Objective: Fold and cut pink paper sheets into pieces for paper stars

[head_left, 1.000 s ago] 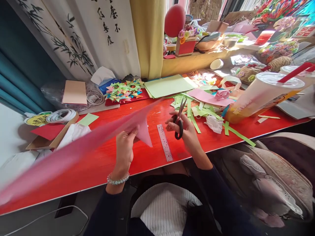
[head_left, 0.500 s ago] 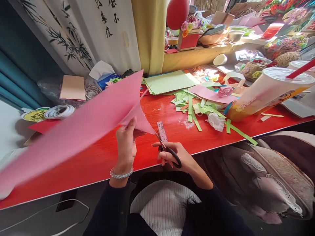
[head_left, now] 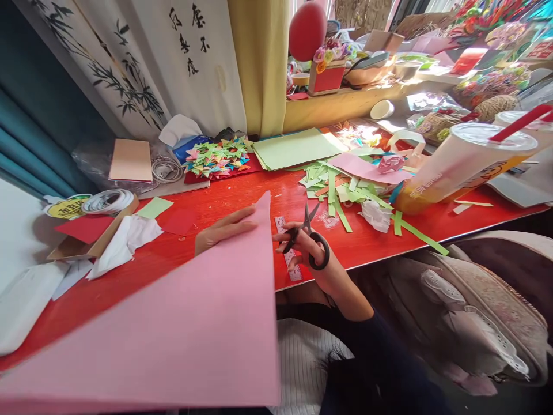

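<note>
A large sheet of pink paper (head_left: 194, 328) spreads across the lower left and hides my left wrist. My left hand (head_left: 227, 229) grips it near its narrow upper corner, fingers over the far edge; the thumb is out of sight. In my right hand (head_left: 317, 259) is a pair of scissors (head_left: 307, 227) with black handles, fingers through the loops. The blades point up and are parted, to the right of the paper and apart from it. Partly covered by my right hand, a patterned ruler (head_left: 295, 272) lies on the red table (head_left: 242, 187).
Cut green paper strips (head_left: 332, 190) lie right of centre, with a crumpled white tissue (head_left: 375, 215) beside them. Green sheets (head_left: 298, 148) and a pile of folded paper stars (head_left: 218, 157) sit at the back. A large drink cup (head_left: 458, 167) stands at right.
The pink sheet has swung down and toward me, its wide part now covering my left wrist and lap. My right hand with the scissors has moved up, away from the paper's corner.
</note>
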`<state>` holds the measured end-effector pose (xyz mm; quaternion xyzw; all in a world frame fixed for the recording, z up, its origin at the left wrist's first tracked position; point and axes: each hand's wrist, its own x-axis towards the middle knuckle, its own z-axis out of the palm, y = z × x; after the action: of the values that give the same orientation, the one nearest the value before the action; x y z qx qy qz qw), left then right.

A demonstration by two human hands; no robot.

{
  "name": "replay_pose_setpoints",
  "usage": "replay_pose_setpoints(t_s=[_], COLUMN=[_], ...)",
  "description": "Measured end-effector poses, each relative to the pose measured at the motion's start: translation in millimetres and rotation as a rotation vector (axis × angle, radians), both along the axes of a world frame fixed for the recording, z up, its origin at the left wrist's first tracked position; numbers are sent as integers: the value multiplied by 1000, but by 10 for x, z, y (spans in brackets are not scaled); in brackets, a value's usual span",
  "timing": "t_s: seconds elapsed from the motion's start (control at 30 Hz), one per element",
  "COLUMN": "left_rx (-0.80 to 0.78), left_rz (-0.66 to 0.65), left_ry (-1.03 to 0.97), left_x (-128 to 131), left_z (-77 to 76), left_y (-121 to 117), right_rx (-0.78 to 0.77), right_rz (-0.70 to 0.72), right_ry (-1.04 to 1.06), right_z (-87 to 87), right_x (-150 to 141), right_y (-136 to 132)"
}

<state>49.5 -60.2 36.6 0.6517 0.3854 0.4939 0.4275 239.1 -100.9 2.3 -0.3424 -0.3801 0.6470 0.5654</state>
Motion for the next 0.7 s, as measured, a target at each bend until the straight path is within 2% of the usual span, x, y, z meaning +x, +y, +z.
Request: replay_pose_setpoints(t_s=[0.1, 0.17, 0.23, 0.37, 0.43, 0.53, 0.63, 0.7], left_rx=[152, 181, 104, -328, -460, -475, -447, -441], left_rz=[-110, -125, -120, -120, -185, -251, -213, -165], left_ry=[166, 205, 154, -106, -71, 91, 36, -17], left_x=[6, 51, 90, 101, 105, 146, 195, 207], left_z=[45, 37, 24, 55, 91, 136, 153, 153], left_y=[-46, -39, 8, 176, 239, 255, 214, 185], right_rx=[39, 80, 119, 158, 156, 155, 148, 116], right_rz=[-86, -130, -152, -119, -92, -68, -111, -86], right_ry=[8, -11, -50, -157, -195, -221, -269, -356], right_z=[77, 109, 131, 176, 198, 213, 198, 185], right_x=[-35, -46, -34, 23, 42, 55, 90, 134], right_y=[140, 224, 281, 309, 300, 274, 211, 135])
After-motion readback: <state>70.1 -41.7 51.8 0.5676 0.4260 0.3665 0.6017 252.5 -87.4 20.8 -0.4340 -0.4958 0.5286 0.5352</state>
